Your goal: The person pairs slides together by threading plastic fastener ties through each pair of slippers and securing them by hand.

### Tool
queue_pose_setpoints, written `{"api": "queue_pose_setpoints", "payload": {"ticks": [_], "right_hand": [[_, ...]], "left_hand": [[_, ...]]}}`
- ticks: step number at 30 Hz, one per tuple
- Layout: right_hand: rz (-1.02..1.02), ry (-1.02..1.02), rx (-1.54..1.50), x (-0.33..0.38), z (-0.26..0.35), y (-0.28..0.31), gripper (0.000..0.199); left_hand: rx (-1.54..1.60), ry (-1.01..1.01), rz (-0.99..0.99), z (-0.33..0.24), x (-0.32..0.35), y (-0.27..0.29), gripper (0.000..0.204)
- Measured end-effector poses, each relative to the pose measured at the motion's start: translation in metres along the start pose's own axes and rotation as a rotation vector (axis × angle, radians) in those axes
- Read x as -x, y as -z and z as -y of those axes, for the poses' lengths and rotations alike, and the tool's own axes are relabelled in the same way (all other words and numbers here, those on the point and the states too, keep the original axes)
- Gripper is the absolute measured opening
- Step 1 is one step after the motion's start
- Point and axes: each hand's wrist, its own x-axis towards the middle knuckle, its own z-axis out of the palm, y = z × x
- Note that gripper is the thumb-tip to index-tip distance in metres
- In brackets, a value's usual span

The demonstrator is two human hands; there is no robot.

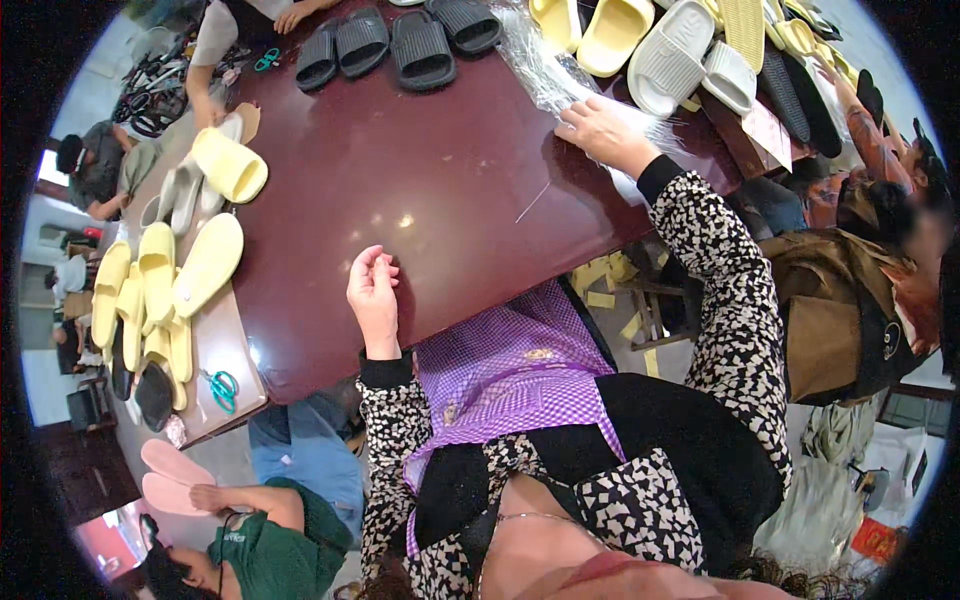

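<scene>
Near the table's front edge, my left hand [373,302] is raised with its fingers curled together; whatever may be in them is too small to make out. My right hand [606,137] reaches to the far right side, fingers bent down at a heap of clear plastic strands [538,62]. Whether it pinches some of them is hidden. A single thin whitish strand [533,203] lies on the dark red table [350,180] between my hands. Beyond it, two pairs of black ribbed slippers [420,50] stand at the far edge.
Yellow slippers [612,35] and grey slippers [668,60] crowd the far right. On the left side table are more yellow slippers [208,264] and teal scissors [220,391]. A co-worker in green [275,530] holds pink soles [172,480]; others sit around.
</scene>
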Motion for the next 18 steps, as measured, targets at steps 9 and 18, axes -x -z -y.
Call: {"api": "queue_pose_setpoints", "payload": {"ticks": [9,18], "right_hand": [[-0.020,0.014,0.000,0.006,-0.003,-0.007,0.012],[-0.186,-0.194,-0.366,0.019,0.015,0.009,0.032]], "left_hand": [[0.013,-0.011,0.003,0.000,0.005,-0.002,0.020],[0.021,0.003,0.000,-0.001,-0.003,0.000,0.019]]}}
